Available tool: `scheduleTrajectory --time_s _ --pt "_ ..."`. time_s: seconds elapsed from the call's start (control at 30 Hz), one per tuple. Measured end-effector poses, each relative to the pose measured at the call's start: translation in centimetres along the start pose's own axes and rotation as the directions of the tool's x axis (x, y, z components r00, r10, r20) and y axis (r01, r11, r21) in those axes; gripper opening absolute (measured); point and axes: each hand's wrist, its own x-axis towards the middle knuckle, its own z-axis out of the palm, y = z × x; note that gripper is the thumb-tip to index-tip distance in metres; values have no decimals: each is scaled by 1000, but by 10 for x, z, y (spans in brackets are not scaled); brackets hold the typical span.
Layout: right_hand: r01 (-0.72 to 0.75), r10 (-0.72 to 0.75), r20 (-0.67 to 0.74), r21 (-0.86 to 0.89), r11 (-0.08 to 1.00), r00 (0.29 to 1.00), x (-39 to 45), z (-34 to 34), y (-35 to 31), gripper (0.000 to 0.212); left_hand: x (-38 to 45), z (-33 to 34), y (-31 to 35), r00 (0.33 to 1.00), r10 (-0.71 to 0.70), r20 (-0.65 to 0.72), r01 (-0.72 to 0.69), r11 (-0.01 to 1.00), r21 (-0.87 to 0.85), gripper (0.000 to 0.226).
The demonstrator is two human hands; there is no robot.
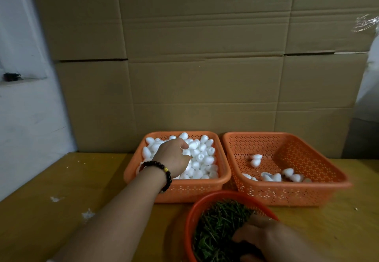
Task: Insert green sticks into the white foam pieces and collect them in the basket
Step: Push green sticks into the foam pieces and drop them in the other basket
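Note:
An orange basket (222,180) at centre holds a heap of white egg-shaped foam pieces (203,155). My left hand (173,155), with a dark bead bracelet on the wrist, reaches into that heap with fingers curled down among the pieces; what they hold is hidden. A second orange basket (307,192) to the right holds a few foam pieces (274,176) on its floor. A round red bowl (188,220) in front is filled with green sticks (219,222). My right hand (264,235) rests in the bowl, fingers bent down into the sticks.
Both baskets and the bowl stand on a yellow wooden table (82,190) with white foam crumbs (88,214) at the left. Large cardboard boxes (194,56) form a wall right behind the baskets. A pale wall is at the left.

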Motion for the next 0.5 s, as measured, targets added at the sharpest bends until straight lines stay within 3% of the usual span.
scheduleTrajectory --time_s 0.1,0.33,0.5 --pt "36 -36 21 -1 999 999 1 6 4 42 12 6 -4 992 -63 111 36 972 232 42" --pt "103 -103 49 4 995 993 5 19 7 51 16 10 3 958 -87 273 -12 939 343 36" --pt "108 -108 -3 97 989 994 5 19 8 37 16 12 10 952 -84 294 -59 893 446 31"
